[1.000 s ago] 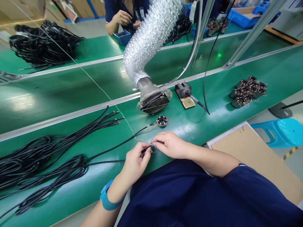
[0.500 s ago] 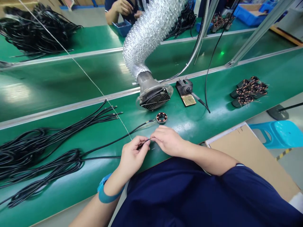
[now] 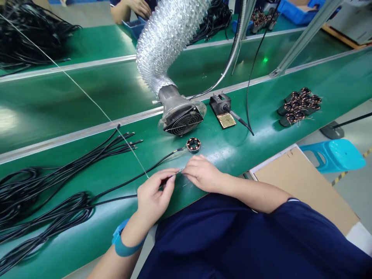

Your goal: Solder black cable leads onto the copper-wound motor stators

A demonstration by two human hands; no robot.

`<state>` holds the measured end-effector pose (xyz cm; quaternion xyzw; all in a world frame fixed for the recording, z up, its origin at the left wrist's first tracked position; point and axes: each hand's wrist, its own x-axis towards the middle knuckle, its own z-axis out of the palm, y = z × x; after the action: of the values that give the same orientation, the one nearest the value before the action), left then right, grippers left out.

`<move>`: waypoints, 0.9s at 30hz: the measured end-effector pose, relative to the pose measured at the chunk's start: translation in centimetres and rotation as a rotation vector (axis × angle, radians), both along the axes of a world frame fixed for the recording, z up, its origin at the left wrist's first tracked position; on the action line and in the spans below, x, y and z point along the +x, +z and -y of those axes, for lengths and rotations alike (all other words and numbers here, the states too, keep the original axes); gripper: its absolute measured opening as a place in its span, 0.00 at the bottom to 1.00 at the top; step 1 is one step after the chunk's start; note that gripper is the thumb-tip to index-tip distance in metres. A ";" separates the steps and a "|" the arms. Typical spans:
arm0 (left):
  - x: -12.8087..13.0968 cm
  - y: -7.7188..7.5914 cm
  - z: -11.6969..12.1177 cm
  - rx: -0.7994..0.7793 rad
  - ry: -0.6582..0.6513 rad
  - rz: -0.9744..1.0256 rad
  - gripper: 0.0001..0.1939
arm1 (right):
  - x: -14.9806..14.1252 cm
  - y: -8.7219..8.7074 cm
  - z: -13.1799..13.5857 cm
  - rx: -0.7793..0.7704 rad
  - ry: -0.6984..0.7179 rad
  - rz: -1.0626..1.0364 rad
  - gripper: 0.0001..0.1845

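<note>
My left hand point(image 3: 155, 192) is closed around a black cable point(image 3: 116, 198), pinching it near its end between thumb and fingers. Close by, my right hand point(image 3: 202, 173) pinches at the thin tip of that same cable; the fine wires there are mostly covered by fingers. Just beyond my hands a ring-shaped motor stator point(image 3: 193, 145) with copper windings lies on the green bench, joined to the end of a second black cable point(image 3: 124, 181). A teal band circles my left wrist.
Bundled black cables point(image 3: 72, 209) lie at left. Beyond the stator stand a fan hood point(image 3: 184, 120) on a silver duct point(image 3: 165, 50) and a soldering iron point(image 3: 240, 119) in its stand point(image 3: 222, 106). Stacked stators point(image 3: 299, 106) sit at right. A co-worker's hand point(image 3: 139, 7) shows across the bench.
My hands have drawn slightly apart at the cable tip, with more of its thin end showing between them. The whole view has shifted a little.
</note>
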<state>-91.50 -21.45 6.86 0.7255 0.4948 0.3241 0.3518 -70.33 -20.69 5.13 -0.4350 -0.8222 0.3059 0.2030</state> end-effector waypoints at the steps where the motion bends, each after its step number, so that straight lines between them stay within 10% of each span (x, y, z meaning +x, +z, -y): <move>1: -0.1 -0.2 0.1 0.103 -0.056 -0.034 0.06 | -0.2 -0.2 -0.1 -0.002 0.000 0.001 0.12; 13: 0.1 -2.1 -0.4 0.351 -0.268 -0.119 0.11 | 0.2 -1.3 -0.9 0.075 -0.054 -0.099 0.13; 27: 0.1 -0.7 -3.9 -0.074 -0.086 -0.057 0.05 | 2.3 0.9 -1.8 0.043 -0.193 -0.301 0.09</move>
<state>-91.44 -17.51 6.11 0.7414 0.4849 0.2692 0.3778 -68.06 -18.92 6.01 -0.4568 -0.7433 0.3290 0.3614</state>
